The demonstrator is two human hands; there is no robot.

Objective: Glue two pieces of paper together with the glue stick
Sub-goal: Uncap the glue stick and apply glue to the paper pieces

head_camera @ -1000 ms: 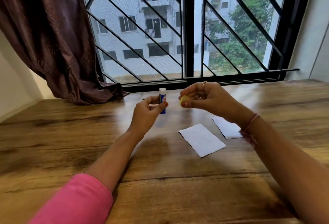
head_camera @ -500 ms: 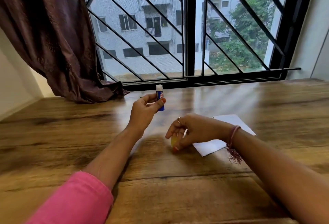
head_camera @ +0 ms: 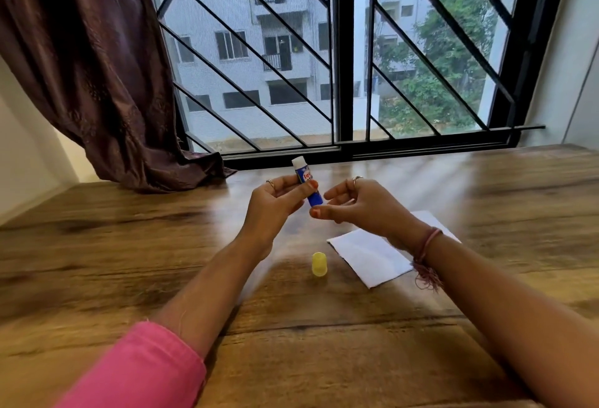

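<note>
My left hand [head_camera: 275,201] holds a small blue glue stick [head_camera: 308,185] above the table, uncapped, its white tip tilted up and to the left. My right hand [head_camera: 363,203] hovers just right of the stick's lower end, fingers spread, thumb and forefinger close to the blue base without clearly gripping it. The yellow cap [head_camera: 319,264] stands on the wooden table [head_camera: 129,261] below my hands. A white piece of paper [head_camera: 369,256] lies flat to the right of the cap. A second white piece [head_camera: 432,218] shows behind my right wrist, mostly hidden.
A barred window [head_camera: 337,50] runs along the table's far edge. A dark brown curtain [head_camera: 97,67] hangs at the far left, its hem resting on the table. My pink sleeve [head_camera: 139,372] is at the bottom left.
My right hand set the yellow cap down on the table left of the paper, then rose back to the base of the glue stick. My left hand kept hold of the stick.
</note>
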